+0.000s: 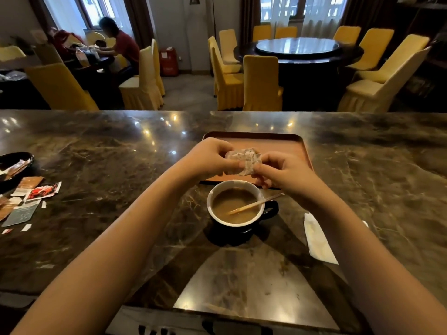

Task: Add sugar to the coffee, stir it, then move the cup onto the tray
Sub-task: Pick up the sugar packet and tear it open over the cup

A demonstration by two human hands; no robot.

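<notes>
- My left hand (208, 158) pinches the left end of the sugar packet (244, 160), thumb and fingers closed tight on the paper.
- My right hand (285, 174) pinches the packet's right end the same way, so the packet is stretched between both hands, up in the air above the far rim of the cup (235, 206).
- The packet is white and crumpled (some print on it, too blurred to read).
- The cup sits on the marble counter (121, 165), just in front of the tray (266, 141), its handle pointing right.
- The cup holds light brown coffee, and a wooden stirrer (254, 204) leans in it, its upper end resting over the right rim.
- The tray is reddish brown; what I can see of it past my hands is bare.
- A white paper wrapper (316, 238) lies on the counter to the right of the cup, partly under my right forearm.
- Torn sachets (36, 192) lie scattered at the far left, beside a dark dish (14, 163).
</notes>
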